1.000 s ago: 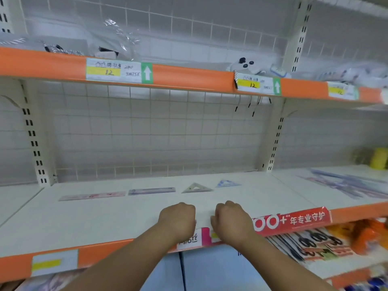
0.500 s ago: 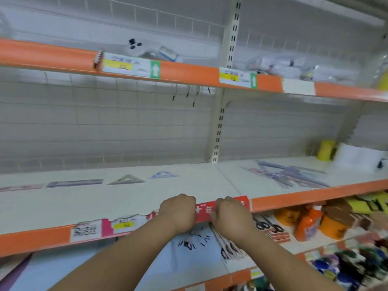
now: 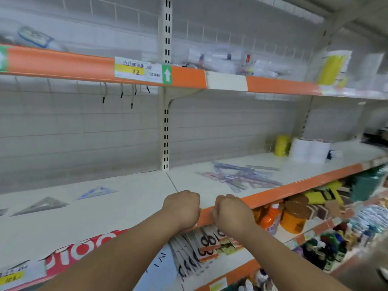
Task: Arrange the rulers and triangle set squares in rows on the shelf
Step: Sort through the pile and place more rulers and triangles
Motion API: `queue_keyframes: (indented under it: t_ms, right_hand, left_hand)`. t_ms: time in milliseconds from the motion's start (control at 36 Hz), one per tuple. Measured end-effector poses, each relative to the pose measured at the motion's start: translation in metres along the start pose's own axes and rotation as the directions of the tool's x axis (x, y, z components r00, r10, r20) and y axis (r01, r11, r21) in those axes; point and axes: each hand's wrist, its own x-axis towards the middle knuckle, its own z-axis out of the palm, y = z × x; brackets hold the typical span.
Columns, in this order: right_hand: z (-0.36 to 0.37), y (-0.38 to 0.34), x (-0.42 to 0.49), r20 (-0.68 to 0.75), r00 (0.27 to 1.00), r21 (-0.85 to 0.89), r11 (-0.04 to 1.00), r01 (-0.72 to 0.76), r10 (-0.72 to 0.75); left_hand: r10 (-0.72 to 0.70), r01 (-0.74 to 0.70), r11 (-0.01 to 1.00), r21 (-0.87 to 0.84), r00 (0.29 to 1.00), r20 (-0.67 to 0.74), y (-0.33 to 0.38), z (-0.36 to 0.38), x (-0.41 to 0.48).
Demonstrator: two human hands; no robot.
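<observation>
The left hand [image 3: 182,207] and the right hand [image 3: 230,214] are both clenched into fists, knuckles up, and set side by side on the orange front strip [image 3: 294,189] of the shelf [image 3: 130,208]. Nothing is seen inside either fist, though it cannot be told whether the hidden fingertips hook the strip. They are judged to be parked there between placements rather than carrying anything. On the left bay, a grey set square [image 3: 39,206] and a blue set square [image 3: 97,192] are laid flat, apart from each other and in line toward the back, which reads as a row already begun with the front of the bay left free for further rows. The remaining stock is found on the right bay as a loose pile of rulers and set squares [image 3: 241,177], overlapped at mixed angles and well apart from both fists. A reach to the right across the bay divide is therefore thought to be called for next. Thin, flat pieces lying on one another are likely to be awkward to lift singly.
</observation>
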Motion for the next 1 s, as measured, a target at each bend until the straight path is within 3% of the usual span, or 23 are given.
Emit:
queue_keyframes:
  t_ms: [278,639,1000]
  right_hand:
    - [0.004,0.064,0.069,0.031,0.997,-0.020,0.997,-0.069,0.069]
    - [0.027,0.113,0.130,0.028,0.999,-0.032,0.999,0.018,-0.017]
    - [0.039,0.191,0.203,0.150,0.978,-0.122,0.979,0.161,-0.143]
  left_hand:
    - [0.038,-0.038,0.999,-0.009,0.999,-0.013,0.020,0.003,0.098]
    - [0.003,-0.003,1.000,-0.007,1.000,0.024,0.036,0.021,0.169]
    - [-0.227,0.225,0.974,0.039,0.970,0.084,0.063,0.030,0.224]
